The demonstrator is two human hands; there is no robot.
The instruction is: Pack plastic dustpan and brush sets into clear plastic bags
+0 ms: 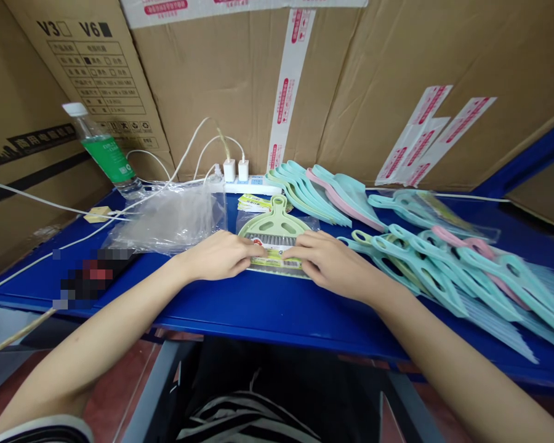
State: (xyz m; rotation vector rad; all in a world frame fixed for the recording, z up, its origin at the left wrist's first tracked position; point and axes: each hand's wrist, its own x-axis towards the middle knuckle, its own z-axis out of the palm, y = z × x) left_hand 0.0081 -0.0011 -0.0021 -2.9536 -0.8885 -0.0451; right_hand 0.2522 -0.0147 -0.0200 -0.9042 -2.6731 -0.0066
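Observation:
A light green dustpan and brush set [277,223] lies on the blue table in front of me, handle pointing away. Clear plastic shows around its sides. Across the grey bristles sits a yellow and white label card [281,253]. My left hand [219,254] is curled at the set's left edge, its index finger pressing on the card. From the right, my right hand [330,259] grips in the same way, fingertips on the card and thumb side near the front edge. The undersides of both hands are hidden.
Clear plastic bags [170,215] lie to the left, near a tilted water bottle [108,157] and white cables. Behind stands a power strip [253,186] with chargers. Dustpans [323,191] and brushes [443,264] in turquoise, pink and green pile up at right. Cardboard [240,80] walls the back.

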